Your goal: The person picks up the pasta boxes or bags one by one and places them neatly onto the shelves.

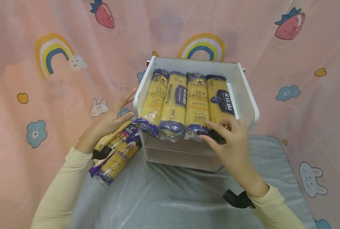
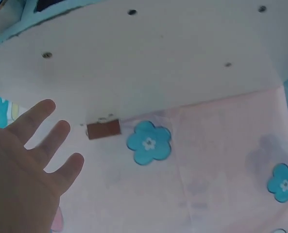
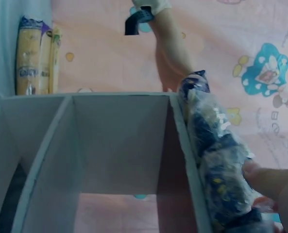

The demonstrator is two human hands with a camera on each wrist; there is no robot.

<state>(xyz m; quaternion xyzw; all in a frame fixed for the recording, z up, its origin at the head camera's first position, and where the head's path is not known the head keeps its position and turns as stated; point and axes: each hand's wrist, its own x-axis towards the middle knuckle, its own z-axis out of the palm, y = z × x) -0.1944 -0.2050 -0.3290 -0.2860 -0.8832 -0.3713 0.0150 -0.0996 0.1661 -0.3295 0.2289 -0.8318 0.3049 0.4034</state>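
Observation:
Four-sided white shelf unit holds a row of spaghetti packs on its top tier. My right hand pinches the near end of the third spaghetti pack from the left, thumb at its end and index finger on top. Its other fingers bend over the rightmost pack, hiding part of it. Farther left lie a second pack and a leftmost pack. My left hand, fingers spread, is beside the unit's left panel, fingertips right at its edge.
More pasta packs, one marked ankara, lie left of the unit on a grey cloth. Below the top tier are lower compartments. A pink patterned curtain hangs behind and at both sides.

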